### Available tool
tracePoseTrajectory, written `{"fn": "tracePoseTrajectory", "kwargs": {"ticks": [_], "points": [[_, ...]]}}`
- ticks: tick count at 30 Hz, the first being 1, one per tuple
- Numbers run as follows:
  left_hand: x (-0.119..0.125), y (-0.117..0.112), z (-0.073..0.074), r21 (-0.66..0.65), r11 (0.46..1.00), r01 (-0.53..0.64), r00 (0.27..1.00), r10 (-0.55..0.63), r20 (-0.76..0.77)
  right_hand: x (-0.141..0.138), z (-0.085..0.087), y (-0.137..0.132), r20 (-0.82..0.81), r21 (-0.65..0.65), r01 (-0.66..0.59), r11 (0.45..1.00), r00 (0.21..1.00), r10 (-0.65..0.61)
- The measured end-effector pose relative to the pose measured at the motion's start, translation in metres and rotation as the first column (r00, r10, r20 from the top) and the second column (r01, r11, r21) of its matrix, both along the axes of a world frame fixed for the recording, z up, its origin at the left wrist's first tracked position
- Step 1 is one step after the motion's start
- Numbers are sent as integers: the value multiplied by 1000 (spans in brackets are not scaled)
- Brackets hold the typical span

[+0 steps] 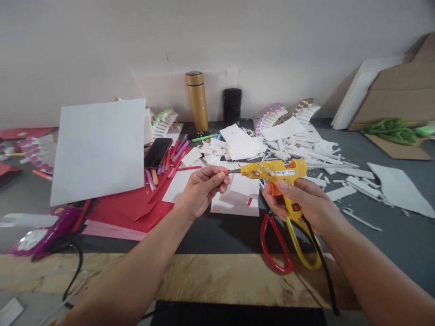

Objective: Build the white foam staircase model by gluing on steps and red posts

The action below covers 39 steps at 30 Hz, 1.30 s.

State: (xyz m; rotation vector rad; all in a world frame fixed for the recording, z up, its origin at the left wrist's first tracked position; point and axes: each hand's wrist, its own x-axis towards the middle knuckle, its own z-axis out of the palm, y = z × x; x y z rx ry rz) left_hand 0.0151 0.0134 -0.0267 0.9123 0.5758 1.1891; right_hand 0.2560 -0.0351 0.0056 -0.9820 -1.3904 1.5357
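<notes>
A yellow hot glue gun (pixel 272 170) is gripped in my right hand (pixel 306 199), its nozzle pointing left and a clear glue stick jutting from its back. My left hand (pixel 205 188) pinches a small red piece (pixel 226 172) right at the nozzle tip; whether they touch I cannot tell. Beneath my hands lies white paper (pixel 234 194) with small red strips on it. Scissors (pixel 277 246) with one red and one yellow handle lie below the glue gun, their blades hidden.
White foam scraps (pixel 299 149) spread behind and to the right. Red paper (pixel 125 206), a phone (pixel 158 153) and a purple glue gun (pixel 50 231) lie left. A gold bottle (pixel 197 102) and small curved staircases (pixel 270 117) stand by the wall. A black cord (pixel 322 267) hangs over the wooden front edge.
</notes>
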Motion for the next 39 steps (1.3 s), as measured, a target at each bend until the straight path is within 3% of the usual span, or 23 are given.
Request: {"fn": "tracePoseTrajectory", "kwargs": {"ticks": [39], "points": [[2,1,-1,0,1000,-6,1000,6,22,-1,4,-1,9,-9,27,1000,1000,-27]]}}
